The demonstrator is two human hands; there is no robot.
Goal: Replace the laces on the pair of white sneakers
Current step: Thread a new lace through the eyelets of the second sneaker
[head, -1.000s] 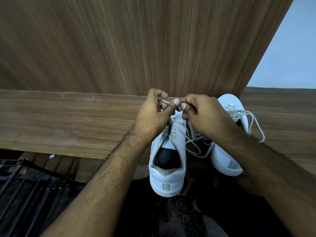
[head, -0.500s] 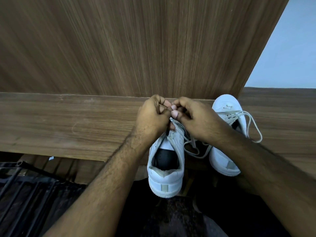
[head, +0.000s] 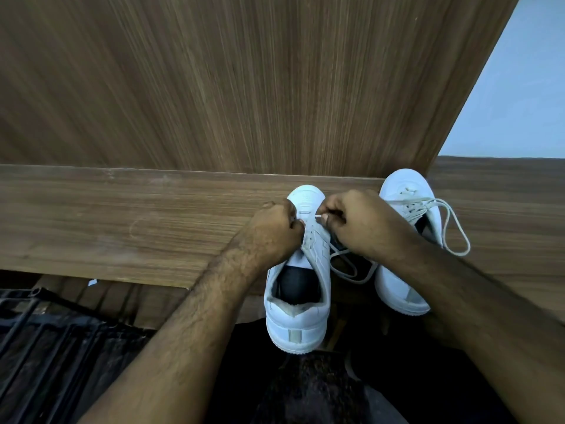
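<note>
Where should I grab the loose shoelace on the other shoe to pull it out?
Take the big lace loop that hangs off the outer side of the right sneaker. It lies open on the wooden ledge, clear of both hands, so come from the right and pinch it with finger and thumb. The laces near the eyelets look bunched and harder to catch.

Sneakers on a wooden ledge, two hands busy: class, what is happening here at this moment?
A person is lacing the near sneaker, which sits on a wooden ledge. The right hand pinches a white lace tip above the eyelets near the toe, while the left hand grips the shoe's other side. Loose lace trails between the shoes. The far sneaker stands beside it, laced, its ends lying in loops.
</note>
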